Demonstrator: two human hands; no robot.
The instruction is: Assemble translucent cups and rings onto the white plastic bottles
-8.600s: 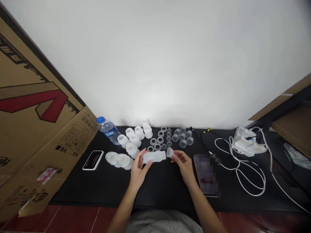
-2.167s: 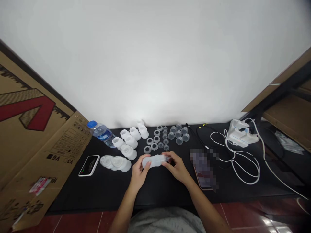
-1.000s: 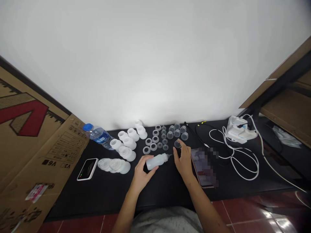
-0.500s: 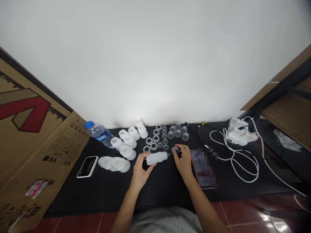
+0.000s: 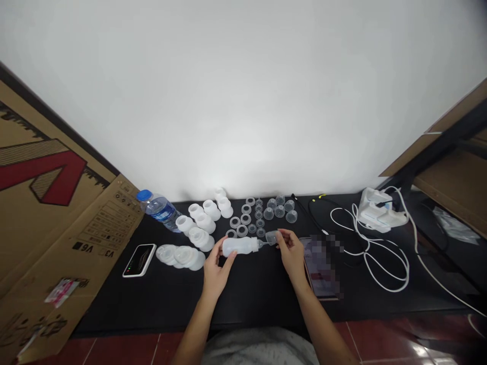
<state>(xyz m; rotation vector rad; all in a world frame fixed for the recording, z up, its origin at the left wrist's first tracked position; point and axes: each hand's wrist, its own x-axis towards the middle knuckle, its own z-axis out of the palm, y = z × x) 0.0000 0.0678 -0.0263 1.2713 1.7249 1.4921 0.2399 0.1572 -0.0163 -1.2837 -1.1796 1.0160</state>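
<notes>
My left hand (image 5: 217, 266) grips a white baby bottle (image 5: 239, 246) by its base; the bottle lies on its side above the table. A clear nipple (image 5: 262, 244) sticks out of its collar toward the right. My right hand (image 5: 291, 253) pinches a clear dome cap (image 5: 271, 237), its opening turned to the nipple tip. Behind the hands lie several white rings (image 5: 245, 219), loose nipples (image 5: 259, 223) and more clear caps (image 5: 279, 211). White bottles (image 5: 204, 221) stand to the left, with a row of overlapping translucent pieces (image 5: 184, 257) in front of them.
A water bottle (image 5: 160, 210) and a white-framed device (image 5: 139, 260) are at the left beside a cardboard box (image 5: 102, 228). On the right are a phone (image 5: 321, 268), a white cable (image 5: 384, 289) and a power strip (image 5: 380, 210). The white wall closes off the back.
My right hand has turned the clear cap sideways, bringing its opening to face the nipple. The baby bottle has shifted slightly left. The view has moved a little.
</notes>
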